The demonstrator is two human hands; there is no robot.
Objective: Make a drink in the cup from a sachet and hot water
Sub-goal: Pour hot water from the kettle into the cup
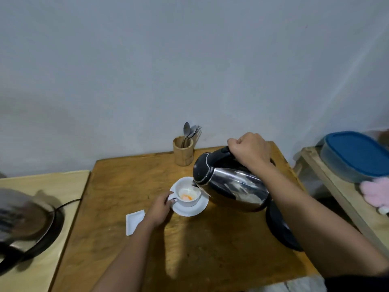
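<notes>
A white cup [188, 202] stands on a white saucer [197, 209] near the middle of the brown wooden table [189, 249]. Orange powder and a little liquid lie in the cup's bottom. My left hand [161, 207] grips the cup's handle. My right hand [250, 151] is closed on the black handle of a steel kettle [233, 186], which is tilted left with its spout over the cup's rim. A white sachet [133, 221] lies flat on the table left of my left hand.
The kettle's black base [280, 228] sits under my right forearm. A wooden holder with spoons and forks [183, 151] stands at the back by the wall. A dark pan [25, 224] rests on the left table. A blue-lidded box [355, 154] and pink cloth [375, 191] lie on the right shelf.
</notes>
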